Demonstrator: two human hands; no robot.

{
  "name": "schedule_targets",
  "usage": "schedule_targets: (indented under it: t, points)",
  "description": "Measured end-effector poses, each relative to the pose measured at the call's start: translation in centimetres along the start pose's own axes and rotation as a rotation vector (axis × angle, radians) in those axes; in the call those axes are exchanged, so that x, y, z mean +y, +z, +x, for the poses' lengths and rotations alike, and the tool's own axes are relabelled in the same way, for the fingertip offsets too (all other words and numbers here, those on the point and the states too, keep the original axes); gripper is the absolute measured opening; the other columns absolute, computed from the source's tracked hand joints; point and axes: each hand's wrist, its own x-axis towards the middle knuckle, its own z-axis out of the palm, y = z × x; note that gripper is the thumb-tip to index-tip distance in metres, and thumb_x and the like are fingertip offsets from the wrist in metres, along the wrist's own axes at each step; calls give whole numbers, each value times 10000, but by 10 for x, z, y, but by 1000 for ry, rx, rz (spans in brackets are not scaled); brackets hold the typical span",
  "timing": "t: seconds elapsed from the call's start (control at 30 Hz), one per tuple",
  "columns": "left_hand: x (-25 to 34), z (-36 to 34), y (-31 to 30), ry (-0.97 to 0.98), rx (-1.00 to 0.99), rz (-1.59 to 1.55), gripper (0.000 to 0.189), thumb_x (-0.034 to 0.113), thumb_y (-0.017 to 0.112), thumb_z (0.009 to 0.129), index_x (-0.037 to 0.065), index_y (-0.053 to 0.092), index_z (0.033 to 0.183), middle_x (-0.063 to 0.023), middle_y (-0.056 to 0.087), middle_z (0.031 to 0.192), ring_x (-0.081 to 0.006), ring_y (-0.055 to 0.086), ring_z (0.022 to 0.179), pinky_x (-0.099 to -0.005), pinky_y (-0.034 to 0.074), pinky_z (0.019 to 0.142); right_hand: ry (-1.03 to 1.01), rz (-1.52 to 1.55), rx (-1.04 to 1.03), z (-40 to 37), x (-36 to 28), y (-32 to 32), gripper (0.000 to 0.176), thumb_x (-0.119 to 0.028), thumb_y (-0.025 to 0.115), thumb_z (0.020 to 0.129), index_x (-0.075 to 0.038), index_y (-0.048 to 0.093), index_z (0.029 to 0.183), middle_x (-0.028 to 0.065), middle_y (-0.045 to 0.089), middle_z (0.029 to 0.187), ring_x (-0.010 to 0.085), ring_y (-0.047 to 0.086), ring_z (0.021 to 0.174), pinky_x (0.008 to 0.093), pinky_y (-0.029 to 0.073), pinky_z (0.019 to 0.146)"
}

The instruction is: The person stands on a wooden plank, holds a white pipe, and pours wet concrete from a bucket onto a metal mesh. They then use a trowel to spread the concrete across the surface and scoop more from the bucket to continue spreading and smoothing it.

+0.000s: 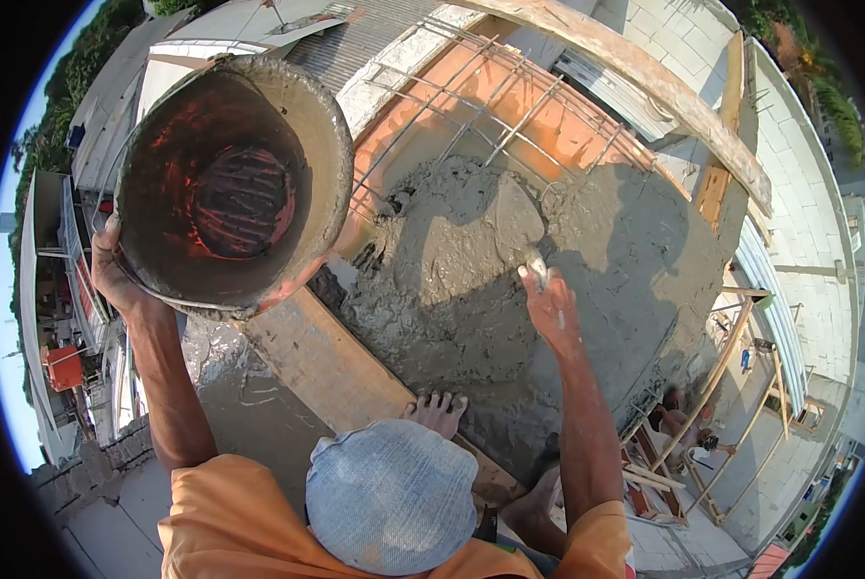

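My left hand (114, 261) is closed on the rim of a cement-caked bucket (321, 164), tipped so that its dark, reddish inside faces me. Grey residue coats the bucket's walls. In my right hand (553, 309) is a trowel (517, 214), gripped by its handle. Its mortar-smeared blade lies against the wet concrete (432, 304), which is lumpy around the blade and smoother toward the right. A grid of rebar (495, 96) sticks out of the concrete at the far side, over an orange panel.
A wooden plank (307, 352) runs along the near left edge of the concrete, with a bare foot (438, 413) on it. A curved wooden beam (683, 82) spans the far side. Lower right, another person (679, 422) is among wooden poles below a block wall (799, 193).
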Motion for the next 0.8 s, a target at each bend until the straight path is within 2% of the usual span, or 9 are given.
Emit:
schedule_targets:
  t: [0.1,0.23,0.33,0.43,0.63,0.7,0.73,0.8]
  points:
    - [2,-3,3,5,-14,-34,276,117,487,826,-36,631,1006,-166,661,1065,-287,623,991,-405,463,942,58,-8,28,-10,-6,0,497,-449,534,918,47,510,934,307,624,772,502,608,777,544,486,673]
    - [0,-6,17,74,72,26,291,120,489,822,-43,629,1018,-167,662,1063,-290,625,986,-407,467,939,3,-33,18,-16,2,-5,487,-449,533,919,38,518,917,306,618,770,509,601,778,546,479,659]
    - [8,-4,15,59,-5,33,301,124,491,821,-50,622,1030,-170,657,1068,-291,624,990,-404,469,939,23,-8,66,-28,9,-5,472,-435,539,921,35,524,885,308,612,789,508,594,798,540,476,667]
    - [11,-6,20,102,19,16,303,119,486,825,-54,621,1033,-177,656,1075,-288,626,985,-402,469,936,103,7,-25,-28,28,-2,464,-431,547,920,31,527,883,310,611,810,497,596,818,530,470,675]
    - [20,-1,10,91,-46,7,311,107,489,816,-58,621,1043,-192,651,1088,-306,624,1001,-420,465,949,165,242,-50,-45,5,-28,512,-467,619,869,36,527,903,287,611,787,483,596,791,504,456,658]
    - [14,-1,23,69,-3,-23,310,106,498,808,-63,625,1035,-201,651,1089,-313,627,1002,-426,470,946,21,146,-97,-48,2,-24,479,-432,682,835,17,531,904,168,592,677,272,551,523,401,452,520]
    - [10,-1,34,38,40,-47,310,105,507,801,-68,629,1027,-209,651,1089,-320,629,1003,-432,475,944,10,147,-112,-50,-1,-21,479,-432,682,835,17,531,904,168,592,677,272,551,523,401,452,520]
    - [8,5,39,60,21,-36,305,98,523,784,-82,636,1001,-222,656,1067,-327,642,977,-435,494,924,-180,49,-205,-61,-8,-12,464,-399,720,804,11,534,918,173,607,718,288,581,610,416,460,583]
